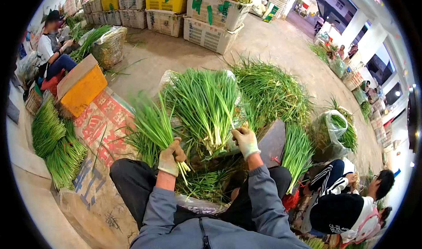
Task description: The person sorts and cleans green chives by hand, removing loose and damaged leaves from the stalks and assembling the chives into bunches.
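My left hand (172, 156), in a pale work glove with brownish fingers, is wrapped around a bunch of chives (154, 125). Its green leaves fan up and away, and its pale stem ends stick out below my fist. My right hand (245, 141), gloved too, is closed in a pinch on a single chive stalk (229, 116), which points up and left over the heap. Between and beyond my hands lies a large heap of chives (200, 102), with white stem ends towards me. Loose green trimmings (204, 185) cover the ground between my legs.
A bigger tangled pile of chives (272, 91) lies beyond on the right. Sorted bunches (296, 154) rest beside my right knee, and more (57, 146) lie far left. There is a yellow box (83, 91), stacked crates (211, 34), a filled bag (332, 132) and seated people nearby.
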Demonstrator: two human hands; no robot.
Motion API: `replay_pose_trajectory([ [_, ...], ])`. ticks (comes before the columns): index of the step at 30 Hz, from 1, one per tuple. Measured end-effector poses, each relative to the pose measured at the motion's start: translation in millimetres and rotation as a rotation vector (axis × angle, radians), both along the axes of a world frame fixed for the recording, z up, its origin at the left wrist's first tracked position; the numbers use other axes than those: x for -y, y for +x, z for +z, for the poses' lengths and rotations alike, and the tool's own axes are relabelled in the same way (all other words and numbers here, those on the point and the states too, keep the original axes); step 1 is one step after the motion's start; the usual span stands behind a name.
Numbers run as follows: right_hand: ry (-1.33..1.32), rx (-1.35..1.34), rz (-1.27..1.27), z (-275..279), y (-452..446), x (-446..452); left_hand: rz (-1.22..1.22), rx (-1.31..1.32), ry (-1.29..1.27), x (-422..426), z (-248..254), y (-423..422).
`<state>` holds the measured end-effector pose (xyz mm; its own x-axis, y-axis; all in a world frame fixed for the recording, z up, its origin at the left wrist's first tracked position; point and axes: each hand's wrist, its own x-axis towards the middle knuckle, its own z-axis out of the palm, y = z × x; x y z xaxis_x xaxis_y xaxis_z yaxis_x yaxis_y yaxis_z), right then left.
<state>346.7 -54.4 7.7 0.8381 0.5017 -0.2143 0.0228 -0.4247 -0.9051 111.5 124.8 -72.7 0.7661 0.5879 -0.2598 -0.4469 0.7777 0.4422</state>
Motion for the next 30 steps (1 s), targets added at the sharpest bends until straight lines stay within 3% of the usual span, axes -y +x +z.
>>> replay_pose_trajectory([
  [1, 0.129, -0.189, -0.033, 21.1, -15.3, 3.4, 0.046, -0.101, 0.015, 1.5, 2.7, 5.6],
  [3, 0.159, -0.192, 0.012, 21.7, -44.8, 6.3, 0.035, -0.28, 0.146, 12.6, 13.3, 13.4],
  [5, 0.167, -0.1, 0.134, 25.2, -85.3, 4.3, -0.031, -0.303, 0.183, 29.6, 54.4, 18.3],
  [7, 0.09, 0.271, 0.357, 0.5, -117.6, 1.0, 0.04, -0.211, 0.286, 38.1, 48.1, 24.6],
  [9, 0.038, 0.21, 0.414, -9.4, -148.0, -6.3, -0.129, -0.15, 0.171, 36.6, 47.5, 23.2],
  [12, 0.041, 0.159, 0.568, -19.8, -137.9, -3.7, -0.135, -0.231, 0.271, 28.3, 44.9, 15.8],
  [15, -0.074, 0.038, 0.322, -2.1, -97.6, -20.0, -0.085, -0.3, 0.231, 25.6, 53.9, 10.8],
  [17, 0.054, 0.046, 0.33, -0.9, -87.8, -39.5, -0.07, -0.326, 0.227, 25.1, 47.0, 14.1],
  [18, 0.053, 0.026, 0.326, -7.3, -85.9, -50.9, -0.048, -0.323, 0.315, 22.6, 25.4, 16.9],
  [19, -0.002, 0.076, 0.366, -3.5, -85.8, -57.1, -0.028, -0.317, 0.404, 24.1, 38.2, 21.8],
  [20, 0.039, -0.091, 0.331, -13.6, -85.6, -63.2, -0.104, -0.315, 0.32, 27.3, 51.9, 17.2],
  [21, 0.083, -0.255, 0.299, -24.1, -83.4, -67.6, 0.038, -0.34, 0.398, 26.7, 38.1, 17.7],
  [23, 0.48, -0.217, 0.255, -8.7, -99.6, -59.8, 0.171, -0.393, 0.416, 1.3, -14.3, 23.8],
  [24, 0.58, -0.476, 0.256, -0.9, -106.3, -48.5, 0.095, -0.382, 0.182, -1.7, 20.1, 11.4],
  [25, 0.674, -0.744, 0.249, 10.0, -113.2, -34.4, 0.188, -0.294, -0.013, -9.7, 19.1, 7.8],
  [27, 0.59, -0.535, 0.365, 7.0, -102.3, -13.2, 0.308, -0.186, -0.08, -33.7, -6.5, -2.5],
  [28, 0.439, -0.583, 0.368, 36.6, -85.4, -5.4, 0.3, -0.189, -0.081, -37.5, -10.0, -2.9],
  [29, 0.241, -0.223, 0.415, 54.4, -55.2, 0.5, 0.307, -0.125, -0.078, -39.2, -11.9, -4.3],
  [30, 0.251, -0.038, 0.297, 47.3, -8.4, 6.2, 0.312, -0.06, -0.074, -38.5, -12.7, -5.3],
])
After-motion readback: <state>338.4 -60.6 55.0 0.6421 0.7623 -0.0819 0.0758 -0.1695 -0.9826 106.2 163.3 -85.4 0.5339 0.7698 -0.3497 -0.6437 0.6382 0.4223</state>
